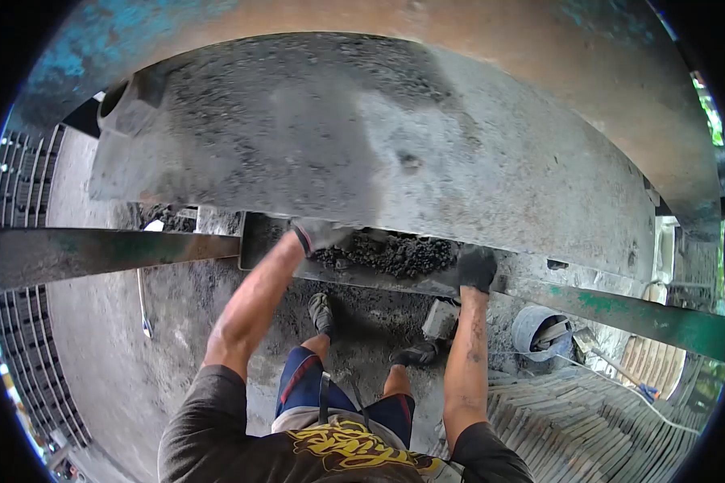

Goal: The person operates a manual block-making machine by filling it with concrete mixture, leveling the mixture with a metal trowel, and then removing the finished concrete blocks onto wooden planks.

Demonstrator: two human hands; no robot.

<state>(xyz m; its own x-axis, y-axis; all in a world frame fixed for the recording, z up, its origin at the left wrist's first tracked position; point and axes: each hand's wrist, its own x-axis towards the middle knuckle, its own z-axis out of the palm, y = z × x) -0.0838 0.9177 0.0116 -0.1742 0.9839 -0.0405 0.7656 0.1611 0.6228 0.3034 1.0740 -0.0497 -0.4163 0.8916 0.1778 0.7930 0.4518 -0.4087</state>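
Dark, crumbly wet material (387, 253) lies in a long shallow tray (254, 241) in front of my body. My left hand (322, 233), in a grey glove, is at the left part of the material; its fingers are blurred and partly hidden. My right hand (477, 267), in a black glove, is at the right end of the material, by the tray's edge, its fingers unclear. Just beyond both hands rises a large grey slab-like surface (298, 129), with a darker damp area on its left side.
Green-painted metal beams (620, 314) extend to either side. A bucket (540, 332) with things inside stands at the right, near stacked thin sheets (572, 419). A grey block (441, 319) is beside my foot. A thin-handled tool (143, 306) is at the left.
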